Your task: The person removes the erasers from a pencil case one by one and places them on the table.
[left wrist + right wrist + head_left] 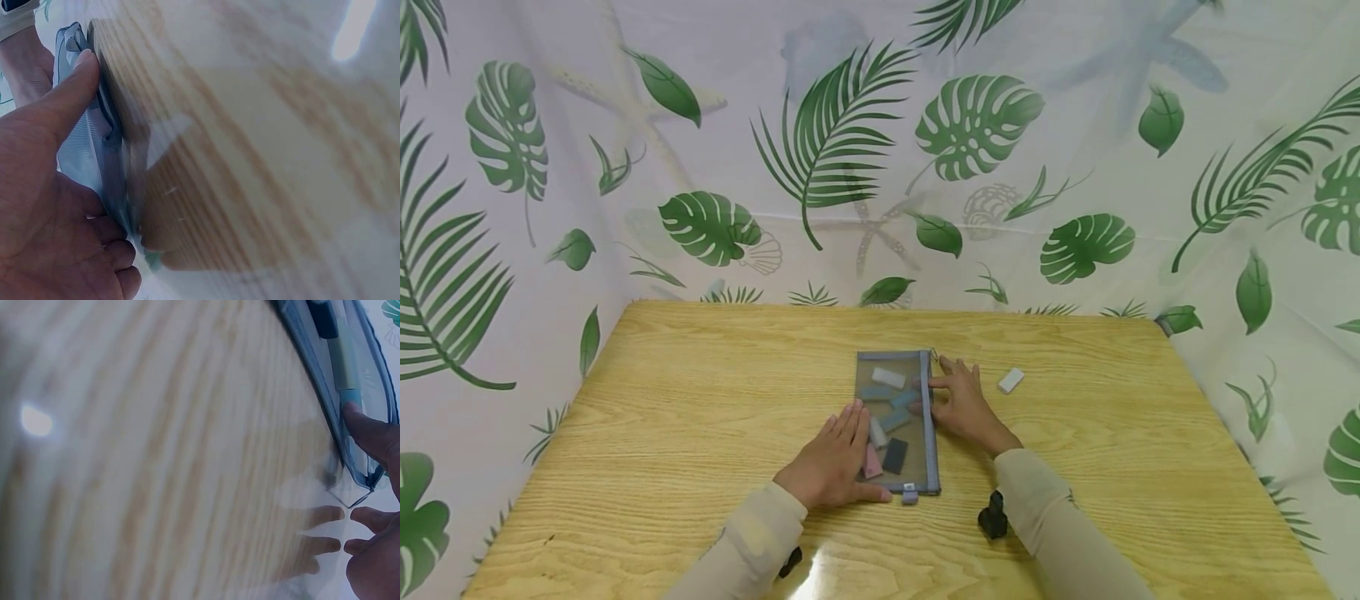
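Note:
A grey mesh zip pouch (913, 460) lies flat, with several small blocks, white, blue, dark and pink (872, 461), showing through it. My left hand (831, 458) rests straight-fingered on the pouch's left edge, its thumb along the bottom edge; the left wrist view shows this hand (50, 156) against the pouch (81, 147). At the zip side, my right hand (966, 408) has its fingers spread near the upper right corner. In the right wrist view the thumb of this hand (378, 544) touches a light blue block (350, 397) at the pouch's side.
A white block (1011, 380) lies on the wooden table (715, 375), right of my right hand. A leaf-patterned cloth (850, 250) stands behind the table and along its sides. Black devices (993, 517) sit at both wrists.

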Available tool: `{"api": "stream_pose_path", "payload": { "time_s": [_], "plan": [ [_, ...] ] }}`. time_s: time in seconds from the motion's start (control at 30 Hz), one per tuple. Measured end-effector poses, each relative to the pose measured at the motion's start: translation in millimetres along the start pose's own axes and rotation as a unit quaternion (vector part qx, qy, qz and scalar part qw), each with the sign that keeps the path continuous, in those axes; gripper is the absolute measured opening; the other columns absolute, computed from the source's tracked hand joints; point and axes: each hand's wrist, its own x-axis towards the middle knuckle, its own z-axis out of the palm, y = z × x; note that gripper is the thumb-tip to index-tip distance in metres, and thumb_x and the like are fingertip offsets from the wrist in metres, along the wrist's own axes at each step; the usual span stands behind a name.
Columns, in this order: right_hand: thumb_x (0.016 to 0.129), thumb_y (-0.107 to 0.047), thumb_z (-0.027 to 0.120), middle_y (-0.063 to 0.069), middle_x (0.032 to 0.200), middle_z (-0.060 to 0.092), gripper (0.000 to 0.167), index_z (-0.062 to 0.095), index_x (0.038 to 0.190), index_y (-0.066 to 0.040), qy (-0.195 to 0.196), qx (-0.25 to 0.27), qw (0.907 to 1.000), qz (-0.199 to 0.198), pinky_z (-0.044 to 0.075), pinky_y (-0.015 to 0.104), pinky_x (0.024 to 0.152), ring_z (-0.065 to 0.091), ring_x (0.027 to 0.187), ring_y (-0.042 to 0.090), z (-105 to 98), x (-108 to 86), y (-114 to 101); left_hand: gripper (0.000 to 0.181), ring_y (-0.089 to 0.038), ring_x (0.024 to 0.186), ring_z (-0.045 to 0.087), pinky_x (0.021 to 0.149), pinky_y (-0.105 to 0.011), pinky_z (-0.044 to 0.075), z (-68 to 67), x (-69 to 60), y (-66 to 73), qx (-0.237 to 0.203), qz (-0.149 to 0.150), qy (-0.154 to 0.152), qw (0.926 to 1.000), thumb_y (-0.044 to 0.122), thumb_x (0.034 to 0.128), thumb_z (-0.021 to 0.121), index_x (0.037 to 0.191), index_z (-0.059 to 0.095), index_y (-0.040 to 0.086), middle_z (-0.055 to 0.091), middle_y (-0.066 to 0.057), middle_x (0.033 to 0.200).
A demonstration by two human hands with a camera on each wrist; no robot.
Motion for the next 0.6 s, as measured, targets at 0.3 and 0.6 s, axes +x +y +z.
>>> {"api": "stream_pose_path", "payload": {
  "time_s": [0.3,0.6],
  "plan": [
    [0.086,-0.003,0.078,0.040,0.149,0.037,0.025,0.078,0.111,-0.001,-0.019,0.015,0.9997,0.001,-0.004,0.077,0.111,0.017,0.140,0.066,-0.6,-1.1,1.9,0.112,-0.035,0.154,0.009,0.124,-0.047,0.016,-0.4,-0.7,0.8,0.006,-0.002,0.001,1.0000,0.065,0.0909,0.062,0.158,0.013,-0.009,0.008,-0.026,0.165],
    [0.085,-0.009,0.081,0.038,0.150,0.036,0.026,0.078,0.110,-0.001,-0.017,0.008,0.9998,-0.002,-0.004,0.077,0.111,0.018,0.140,0.066,-0.3,-1.2,4.6,0.112,-0.035,0.154,0.009,0.124,-0.047,0.017,0.3,-0.2,1.0,0.008,-0.002,0.002,1.0000,0.066,0.0907,0.062,0.158,0.013,-0.009,0.008,-0.026,0.166]
  ]
}}
